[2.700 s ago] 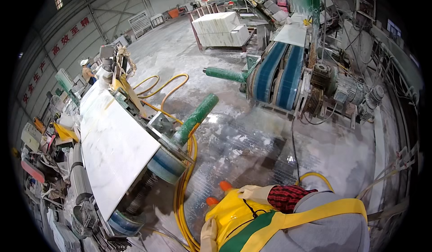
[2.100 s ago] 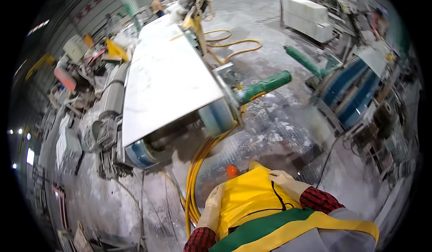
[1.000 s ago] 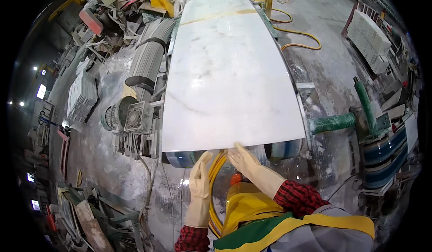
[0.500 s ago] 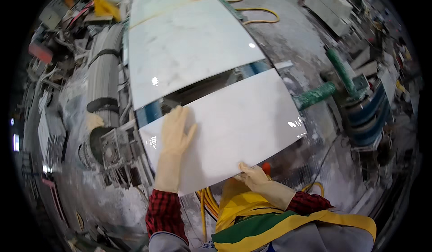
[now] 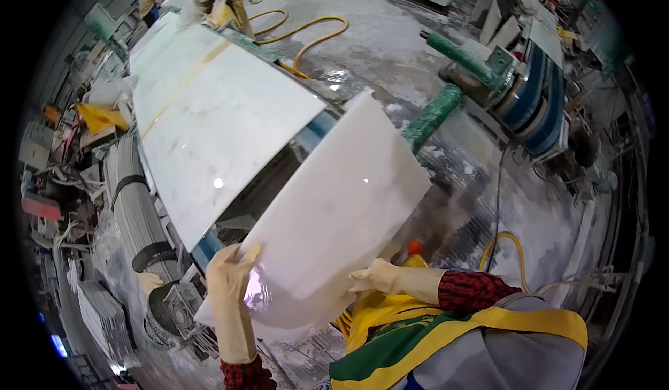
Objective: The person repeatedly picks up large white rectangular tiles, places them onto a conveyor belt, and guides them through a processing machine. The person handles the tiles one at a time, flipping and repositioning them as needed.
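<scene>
A glossy white stone slab point(image 5: 345, 188) lies at a slant in front of me, its far right corner over the end of a conveyor. My left hand point(image 5: 233, 278), in a cream rubber glove, is closed round the slab's far edge near its left end. My right hand point(image 5: 380, 276), gloved alike, grips the near edge with the fingers hidden partly under it. Beyond a dark gap lies a second white slab point(image 5: 216, 118) with a yellowish vein. Between the two slabs a blue conveyor belt point(image 5: 317, 131) shows.
Green rollers point(image 5: 433, 117) jut out on the right, beside a machine with blue belts point(image 5: 529, 97). Yellow hose point(image 5: 313, 38) curls over the wet floor. Grey strips in a bundle point(image 5: 139, 216) and stacked slabs point(image 5: 104, 320) stand left. A person point(image 5: 148, 3) is far off.
The near slab has turned, its left end coming toward me and its right end swinging away. My left hand has moved nearer and now wraps the edge. The whole view has shifted right.
</scene>
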Available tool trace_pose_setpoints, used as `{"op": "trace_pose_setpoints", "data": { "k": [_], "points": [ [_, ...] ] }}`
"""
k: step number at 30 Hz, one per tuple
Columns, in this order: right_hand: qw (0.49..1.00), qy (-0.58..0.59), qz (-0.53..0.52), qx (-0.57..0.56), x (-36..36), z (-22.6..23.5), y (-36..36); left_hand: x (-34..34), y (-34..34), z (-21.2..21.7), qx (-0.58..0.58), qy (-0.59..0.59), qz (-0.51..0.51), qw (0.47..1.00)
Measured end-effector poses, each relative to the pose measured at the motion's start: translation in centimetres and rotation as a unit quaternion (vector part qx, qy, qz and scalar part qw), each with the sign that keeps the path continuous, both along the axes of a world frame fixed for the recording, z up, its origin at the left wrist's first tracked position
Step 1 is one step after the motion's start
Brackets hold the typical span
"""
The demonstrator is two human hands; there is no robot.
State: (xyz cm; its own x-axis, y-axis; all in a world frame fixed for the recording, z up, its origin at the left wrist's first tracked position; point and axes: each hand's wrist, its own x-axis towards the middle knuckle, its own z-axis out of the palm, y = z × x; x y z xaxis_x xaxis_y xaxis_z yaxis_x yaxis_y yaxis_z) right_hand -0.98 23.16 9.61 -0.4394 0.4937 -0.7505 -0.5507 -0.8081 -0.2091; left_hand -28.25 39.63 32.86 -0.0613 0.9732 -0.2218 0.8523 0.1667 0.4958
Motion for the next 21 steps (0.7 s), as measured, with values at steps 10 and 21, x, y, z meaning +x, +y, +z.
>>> {"op": "trace_pose_setpoints", "data": {
  "k": [10, 21],
  "points": [
    [0.936, -0.249, -0.028, 0.249, 16.5, 11.2, 2.9, 11.9, 0.3, 2.6, 0.173, -0.204, 0.026, 0.963],
    [0.824, -0.413, -0.327, 0.208, 51.5, 17.1, -1.2, 51.2, 5.1, -5.6, 0.009, -0.375, -0.046, 0.926]
  ]
}}
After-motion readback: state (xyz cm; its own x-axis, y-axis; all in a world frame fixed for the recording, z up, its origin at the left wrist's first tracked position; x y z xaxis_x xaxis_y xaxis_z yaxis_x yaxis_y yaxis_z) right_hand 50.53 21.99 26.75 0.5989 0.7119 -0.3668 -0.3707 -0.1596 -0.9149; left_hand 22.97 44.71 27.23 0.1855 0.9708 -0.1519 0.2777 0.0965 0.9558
